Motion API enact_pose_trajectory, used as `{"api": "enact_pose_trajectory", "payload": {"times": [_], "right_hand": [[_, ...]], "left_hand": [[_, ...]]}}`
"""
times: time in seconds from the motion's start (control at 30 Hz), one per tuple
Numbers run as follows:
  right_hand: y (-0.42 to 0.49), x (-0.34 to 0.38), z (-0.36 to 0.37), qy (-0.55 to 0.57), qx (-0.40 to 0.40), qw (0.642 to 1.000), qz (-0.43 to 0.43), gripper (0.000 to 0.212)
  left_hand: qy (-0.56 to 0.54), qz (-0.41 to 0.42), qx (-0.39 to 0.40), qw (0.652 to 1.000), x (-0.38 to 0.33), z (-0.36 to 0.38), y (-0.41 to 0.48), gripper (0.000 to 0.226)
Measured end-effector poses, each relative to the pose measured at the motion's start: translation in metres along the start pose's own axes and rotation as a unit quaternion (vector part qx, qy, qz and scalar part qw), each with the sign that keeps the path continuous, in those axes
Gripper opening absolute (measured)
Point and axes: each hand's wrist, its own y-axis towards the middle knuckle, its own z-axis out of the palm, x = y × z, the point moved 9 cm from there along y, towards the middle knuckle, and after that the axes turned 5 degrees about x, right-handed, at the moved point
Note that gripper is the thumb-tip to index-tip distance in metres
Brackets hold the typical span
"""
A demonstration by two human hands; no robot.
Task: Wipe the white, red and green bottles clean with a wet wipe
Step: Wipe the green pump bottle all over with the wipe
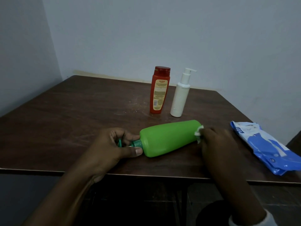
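A green bottle (pixel 167 137) lies on its side near the front of the dark wooden table (pixel 81 111), its dark green cap pointing left. My left hand (pixel 112 144) grips the bottle at its cap and neck. My right hand (pixel 218 141) holds a crumpled white wet wipe (pixel 199 131) against the bottle's base end. Behind them, a red bottle (pixel 159 92) and a white pump bottle (pixel 180 95) stand upright side by side.
A blue and white pack of wet wipes (pixel 267 145) lies flat at the table's right edge. Pale walls close off the table at the back and left. The table's front edge runs just below my hands.
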Motion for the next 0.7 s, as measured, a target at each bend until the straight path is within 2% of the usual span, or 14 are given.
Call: {"api": "enact_pose_trajectory", "payload": {"times": [0.07,0.17,0.23,0.3,0.33,0.37,0.43,0.5,0.6,0.7], "right_hand": [[-0.009,0.014,0.003,0.017,-0.015,0.999,-0.036,0.02],[-0.017,0.07,-0.005,0.107,-0.045,0.981,-0.157,0.029],[-0.029,0.117,-0.012,0.132,-0.018,0.957,-0.256,0.035],[-0.038,0.142,-0.011,0.122,0.005,0.935,-0.334,0.038],[-0.032,0.138,-0.009,0.119,0.012,0.936,-0.33,0.04],[-0.02,0.122,-0.007,0.123,0.018,0.949,-0.289,0.041],[0.013,0.069,0.0,0.108,0.034,0.982,-0.152,0.036],[0.035,0.02,0.001,0.022,0.06,0.997,-0.046,0.027],[0.047,0.012,-0.002,0.003,0.077,0.997,-0.018,0.021],[0.037,0.059,0.007,0.096,0.141,0.985,-0.03,0.023]], "left_hand": [[0.003,0.0,-0.002,1.0,0.001,0.0,-0.001,0.024],[0.005,-0.01,-0.001,1.0,0.004,-0.001,0.001,0.03],[0.014,-0.013,-0.003,1.0,0.005,-0.003,0.0,0.04],[0.027,-0.01,0.001,1.0,0.003,-0.003,-0.001,0.039],[0.027,-0.007,0.001,1.0,0.002,-0.002,-0.001,0.034],[0.019,-0.004,-0.001,1.0,0.001,-0.002,-0.002,0.029],[0.008,0.002,-0.004,1.0,0.001,-0.001,-0.003,0.025],[0.018,0.005,-0.006,1.0,0.0,0.001,-0.003,0.032],[0.045,0.015,-0.018,0.999,-0.002,-0.002,-0.003,0.04],[0.079,0.032,-0.022,0.996,-0.008,0.0,-0.006,0.039]]}}
